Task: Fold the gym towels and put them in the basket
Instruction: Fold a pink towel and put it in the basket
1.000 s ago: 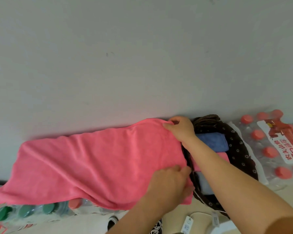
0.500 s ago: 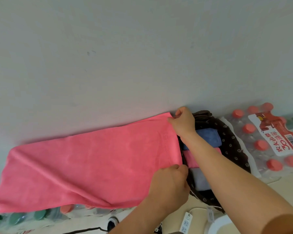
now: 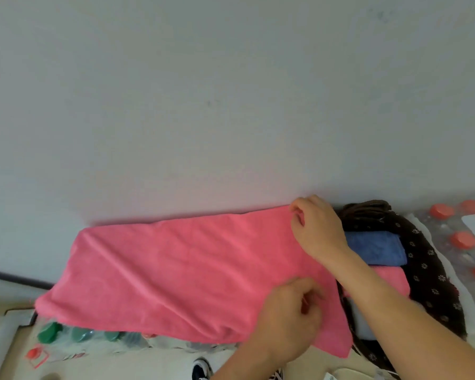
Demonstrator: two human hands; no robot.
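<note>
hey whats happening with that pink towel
A person is working on a pink towel spread out along the wall. The right hand pinches its far right corner and the left hand grips the near right edge. Beside them, a dark flowered basket already holds a folded blue towel and another pink one.

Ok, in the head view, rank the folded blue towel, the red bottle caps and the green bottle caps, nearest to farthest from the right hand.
From the right hand, which pinches the pink towel's far corner:
1. Folded blue towel, in the basket, just right of the hand.
2. Red bottle caps, farther right, beyond the basket.
3. Green bottle caps, far left, near the towel's near edge.
</note>
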